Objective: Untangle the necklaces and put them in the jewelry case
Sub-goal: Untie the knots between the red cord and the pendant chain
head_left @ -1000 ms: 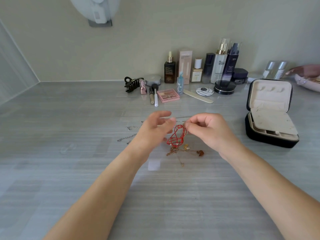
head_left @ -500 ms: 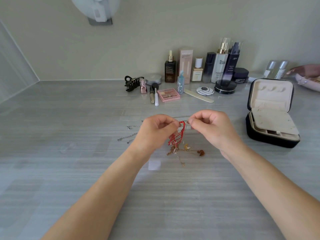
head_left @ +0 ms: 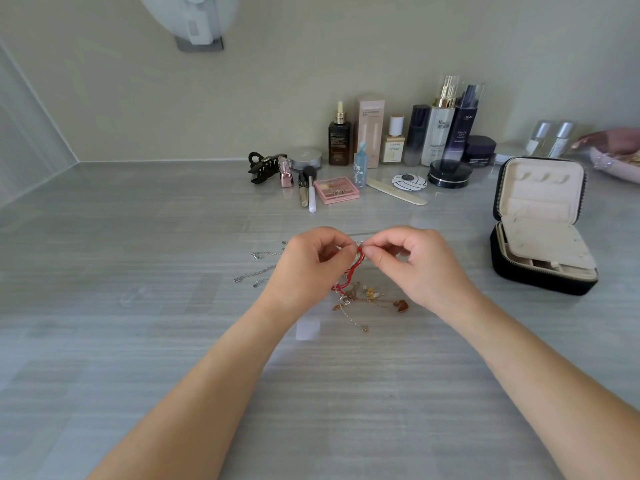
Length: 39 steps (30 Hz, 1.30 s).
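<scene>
Both forearms reach forward over the grey worktop, meeting above the gold necklace tangle. Just beyond that tangle, the left hand and right hand face each other, fingers pinched shut on the red cord necklace, which hangs toward the tangle. Silver chains lie left of it. The open jewelry case sits well right, cosmetics bottles far behind.

bare counter lies open toward the jewelry case (cosmetics crowd the wall).
</scene>
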Each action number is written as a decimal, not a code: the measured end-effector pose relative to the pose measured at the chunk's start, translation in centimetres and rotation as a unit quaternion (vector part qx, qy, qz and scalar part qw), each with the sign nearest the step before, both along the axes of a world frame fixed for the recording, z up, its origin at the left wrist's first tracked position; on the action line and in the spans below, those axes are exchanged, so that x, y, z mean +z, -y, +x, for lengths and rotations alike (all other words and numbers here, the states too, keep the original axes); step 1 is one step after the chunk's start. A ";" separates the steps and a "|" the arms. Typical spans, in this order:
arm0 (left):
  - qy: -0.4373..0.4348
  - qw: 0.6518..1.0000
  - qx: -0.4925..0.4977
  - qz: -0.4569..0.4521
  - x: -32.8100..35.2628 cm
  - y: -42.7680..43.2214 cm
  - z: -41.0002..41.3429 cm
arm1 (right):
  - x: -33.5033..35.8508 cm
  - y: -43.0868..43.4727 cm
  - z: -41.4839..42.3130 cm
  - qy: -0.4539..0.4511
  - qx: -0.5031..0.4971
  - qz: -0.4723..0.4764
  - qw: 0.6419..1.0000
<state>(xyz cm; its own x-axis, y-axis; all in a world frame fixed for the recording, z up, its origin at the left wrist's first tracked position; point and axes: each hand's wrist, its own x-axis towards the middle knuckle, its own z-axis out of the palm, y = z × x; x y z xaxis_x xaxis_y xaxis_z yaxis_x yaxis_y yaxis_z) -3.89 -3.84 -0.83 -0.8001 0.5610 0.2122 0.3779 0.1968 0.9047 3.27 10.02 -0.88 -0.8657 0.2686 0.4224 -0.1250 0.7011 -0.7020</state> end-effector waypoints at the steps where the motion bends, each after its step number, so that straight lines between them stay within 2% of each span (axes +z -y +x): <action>1: -0.010 1.000 0.000 -0.006 -0.1 0.0 0.0 | 0.0 0.0 0.1 0.001 -0.004 0.005 1.000; 6: -0.045 0.999 0.007 -0.023 -0.4 -0.1 -0.1 | 0.0 0.2 0.3 0.008 -0.023 0.036 0.999; 11: -0.027 0.999 0.020 -0.023 -0.4 0.0 -0.3 | 0.2 -0.2 0.2 -0.001 -0.059 0.035 0.998; 13: -0.015 1.000 0.023 -0.013 -0.3 0.1 -0.4 | 0.3 -0.3 0.2 0.006 -0.051 -0.015 0.999; 16: 0.001 1.000 0.030 -0.006 -0.2 0.1 -0.5 | 0.7 -0.5 0.1 0.021 -0.049 -0.149 0.987; 19: 0.011 0.999 0.038 -0.004 -0.1 0.2 -0.5 | 1.1 -0.7 -0.1 0.047 -0.042 -0.288 0.955; 23: 0.026 0.999 0.044 0.001 0.2 0.2 -0.4 | 1.4 -0.9 -0.3 0.068 0.011 -0.489 0.869; 30: 0.060 0.997 0.046 0.019 0.5 0.2 -0.5 | 1.7 -1.6 0.0 0.048 0.045 -0.599 0.798; 34: 0.080 0.995 0.053 0.038 0.5 0.3 -0.5 | 1.7 -2.1 0.0 0.071 0.053 -0.569 0.817; 39: 0.219 0.967 0.040 0.126 0.8 0.5 -0.6 | 1.5 -2.1 0.3 0.079 0.041 -0.467 0.880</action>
<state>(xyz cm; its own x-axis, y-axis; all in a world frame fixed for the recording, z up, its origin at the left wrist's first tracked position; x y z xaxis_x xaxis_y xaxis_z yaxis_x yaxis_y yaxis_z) -4.53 -4.39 -0.05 -0.8826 0.4688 -0.0354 -0.0599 -0.0376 0.9975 3.53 12.16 0.62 -0.9267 0.3681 -0.0755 0.0014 -0.1976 -0.9803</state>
